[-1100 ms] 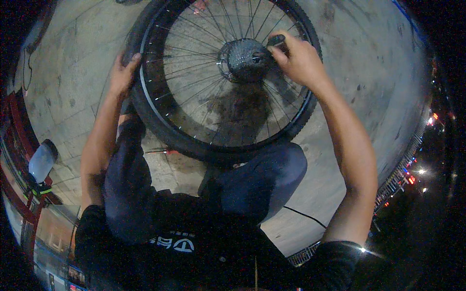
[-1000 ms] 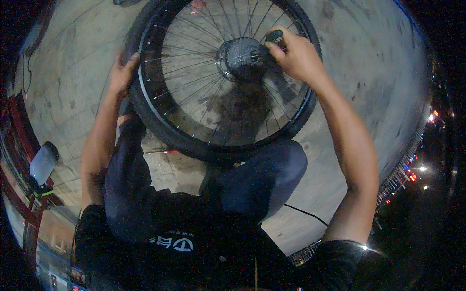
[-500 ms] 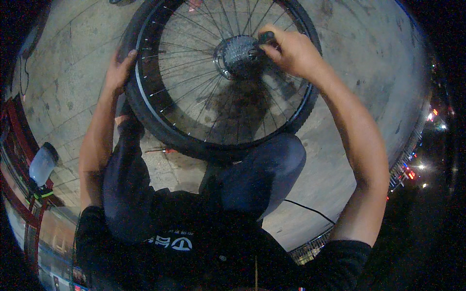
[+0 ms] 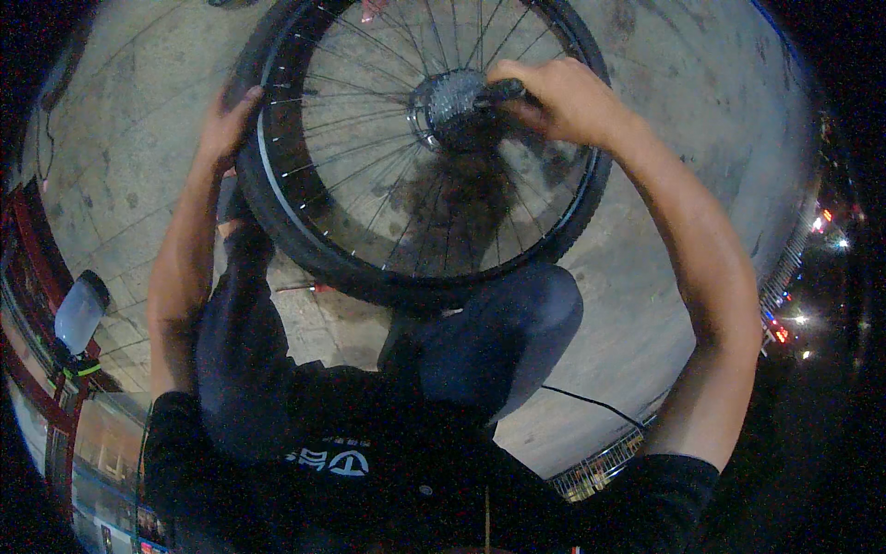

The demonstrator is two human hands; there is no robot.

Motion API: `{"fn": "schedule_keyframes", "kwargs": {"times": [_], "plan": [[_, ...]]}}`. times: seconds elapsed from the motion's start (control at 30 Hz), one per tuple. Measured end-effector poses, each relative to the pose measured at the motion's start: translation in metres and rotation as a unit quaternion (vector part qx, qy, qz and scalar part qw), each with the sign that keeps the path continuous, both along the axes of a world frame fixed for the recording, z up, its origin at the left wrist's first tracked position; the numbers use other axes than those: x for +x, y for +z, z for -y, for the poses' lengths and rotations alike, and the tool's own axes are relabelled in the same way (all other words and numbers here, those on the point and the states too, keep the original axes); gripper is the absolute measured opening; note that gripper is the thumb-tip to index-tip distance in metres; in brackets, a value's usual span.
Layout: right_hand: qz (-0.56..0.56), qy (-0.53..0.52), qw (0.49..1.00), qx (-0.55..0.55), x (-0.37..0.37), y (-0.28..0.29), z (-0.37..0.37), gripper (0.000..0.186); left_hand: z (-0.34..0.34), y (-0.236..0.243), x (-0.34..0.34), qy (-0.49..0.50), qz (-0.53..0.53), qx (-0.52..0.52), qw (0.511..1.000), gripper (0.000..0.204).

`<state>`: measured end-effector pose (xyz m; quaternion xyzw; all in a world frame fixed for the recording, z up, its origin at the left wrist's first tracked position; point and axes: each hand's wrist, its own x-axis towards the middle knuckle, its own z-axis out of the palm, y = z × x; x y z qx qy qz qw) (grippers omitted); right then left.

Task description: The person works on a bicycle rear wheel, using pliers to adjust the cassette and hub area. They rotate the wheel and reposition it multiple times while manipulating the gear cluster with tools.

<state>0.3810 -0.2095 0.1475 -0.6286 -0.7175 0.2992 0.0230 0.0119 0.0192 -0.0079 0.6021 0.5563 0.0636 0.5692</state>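
Observation:
A bicycle wheel with a black knobby tyre (image 4: 374,283) fills the upper middle, tilted toward my knees, its silver cassette (image 4: 448,100) at the centre. My left hand (image 4: 231,125) grips the tyre at its left side, thumb along the outer edge. My right hand (image 4: 558,100) is closed on a black tool (image 4: 508,90) at the hub, just right of the cassette, with fingers curled over it. The tool's shape is mostly hidden by my fingers. Below the wheel, between my legs, a thin red-handled tool (image 4: 316,287) lies on the ground.
My bent knee (image 4: 544,314) touches the tyre's lower edge. A pale translucent container (image 4: 78,314) stands at the left by a red door frame (image 4: 28,245). A black cable (image 4: 591,403) runs on the paving at lower right. Railings (image 4: 600,462) and street lights edge the right side.
My right hand has turned, its fingers coming down over the tool at the hub, and my right forearm has swung outward to the right. My left hand has shifted slightly up the tyre.

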Motion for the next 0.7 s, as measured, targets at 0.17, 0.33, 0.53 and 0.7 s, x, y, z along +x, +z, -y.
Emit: {"fn": "schedule_keyframes", "kwargs": {"times": [0.17,0.33,0.53,0.7], "plan": [[-0.049,-0.165,0.985,0.025,0.0,-0.01,0.012,0.03,-0.013,-0.001,0.002,-0.058,-0.048,0.046,0.996,0.081],[-0.019,-0.183,0.983,0.022,-0.005,-0.01,0.028,0.03,-0.005,0.012,0.011,-0.027,0.011,0.001,1.0,0.081],[-0.032,-0.202,0.978,0.045,-0.008,-0.006,0.038,0.03,-0.009,0.009,0.007,-0.034,-0.014,0.018,0.999,0.078],[-0.026,-0.186,0.982,0.028,-0.008,-0.007,0.035,0.031,-0.004,0.015,0.01,-0.01,0.029,-0.003,1.0,0.076]]}}
